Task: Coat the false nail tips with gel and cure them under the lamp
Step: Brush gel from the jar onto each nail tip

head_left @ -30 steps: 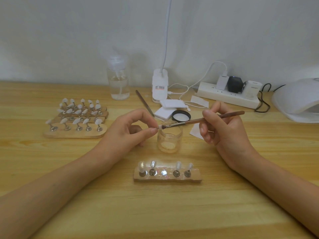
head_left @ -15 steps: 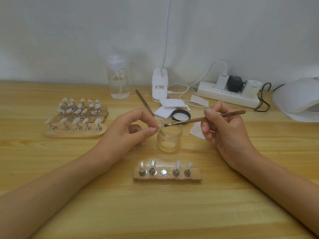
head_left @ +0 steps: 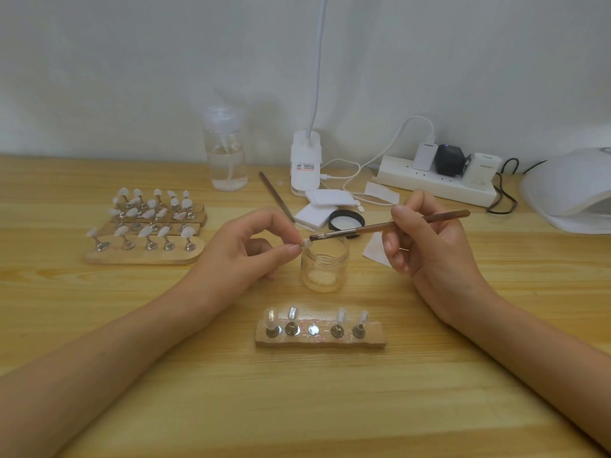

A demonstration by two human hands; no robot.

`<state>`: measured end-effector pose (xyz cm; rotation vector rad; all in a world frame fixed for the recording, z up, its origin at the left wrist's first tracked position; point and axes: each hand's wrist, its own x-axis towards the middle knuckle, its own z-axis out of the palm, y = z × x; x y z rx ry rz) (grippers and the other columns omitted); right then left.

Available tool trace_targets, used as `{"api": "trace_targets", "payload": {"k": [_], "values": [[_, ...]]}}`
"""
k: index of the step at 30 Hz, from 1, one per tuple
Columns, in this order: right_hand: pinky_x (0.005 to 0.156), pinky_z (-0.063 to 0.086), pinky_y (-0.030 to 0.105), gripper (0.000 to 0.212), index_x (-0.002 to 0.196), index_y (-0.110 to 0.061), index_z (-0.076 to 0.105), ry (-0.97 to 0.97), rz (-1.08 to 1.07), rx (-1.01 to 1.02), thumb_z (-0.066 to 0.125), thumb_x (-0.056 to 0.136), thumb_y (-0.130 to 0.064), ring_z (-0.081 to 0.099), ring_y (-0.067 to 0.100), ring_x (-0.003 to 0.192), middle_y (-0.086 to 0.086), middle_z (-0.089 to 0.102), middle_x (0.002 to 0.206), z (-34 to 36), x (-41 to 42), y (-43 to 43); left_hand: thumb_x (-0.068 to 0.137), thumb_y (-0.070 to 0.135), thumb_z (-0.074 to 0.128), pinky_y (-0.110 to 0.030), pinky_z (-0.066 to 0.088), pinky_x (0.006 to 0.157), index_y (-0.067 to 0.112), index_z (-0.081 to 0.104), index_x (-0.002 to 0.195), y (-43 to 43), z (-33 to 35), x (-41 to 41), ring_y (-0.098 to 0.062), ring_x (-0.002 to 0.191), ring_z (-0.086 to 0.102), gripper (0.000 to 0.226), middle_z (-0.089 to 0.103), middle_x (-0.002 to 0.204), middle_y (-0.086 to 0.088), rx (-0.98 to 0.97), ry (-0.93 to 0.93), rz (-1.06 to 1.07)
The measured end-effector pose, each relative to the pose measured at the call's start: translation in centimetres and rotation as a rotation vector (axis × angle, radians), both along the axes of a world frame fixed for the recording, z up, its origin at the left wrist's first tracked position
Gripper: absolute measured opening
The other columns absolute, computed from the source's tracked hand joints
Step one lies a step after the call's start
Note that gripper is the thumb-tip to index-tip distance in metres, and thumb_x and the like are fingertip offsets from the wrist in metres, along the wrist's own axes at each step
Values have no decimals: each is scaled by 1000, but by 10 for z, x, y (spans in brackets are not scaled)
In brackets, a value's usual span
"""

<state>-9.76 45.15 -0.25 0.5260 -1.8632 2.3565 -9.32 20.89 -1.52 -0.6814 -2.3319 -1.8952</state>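
White nail tip (head_left: 306,243) pinched in left hand (head_left: 246,251), brush (head_left: 386,226) bristles touching

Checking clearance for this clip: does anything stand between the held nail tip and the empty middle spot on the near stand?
Yes: the open glass jar stands between them, right beside the nail tip pinched by the left hand. Nothing else lies before the near stand.

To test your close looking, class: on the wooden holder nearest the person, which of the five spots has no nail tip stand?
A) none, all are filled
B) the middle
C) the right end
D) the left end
B: on the near wooden holder, the middle metal disc is bare, with two nail tip stands on either side.
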Motion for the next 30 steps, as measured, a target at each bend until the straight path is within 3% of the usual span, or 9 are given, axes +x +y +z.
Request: {"api": "trace_targets", "payload": {"k": [30], "values": [[42, 39, 18, 19, 75, -15, 47, -14, -25, -7, 59, 89, -21, 50, 12, 44, 3, 59, 56, -1, -1, 0, 79, 25, 72, -19, 48, 59, 23, 67, 81, 0, -1, -1, -7, 57, 54, 5, 64, 77, 15, 11, -20, 8]]}}
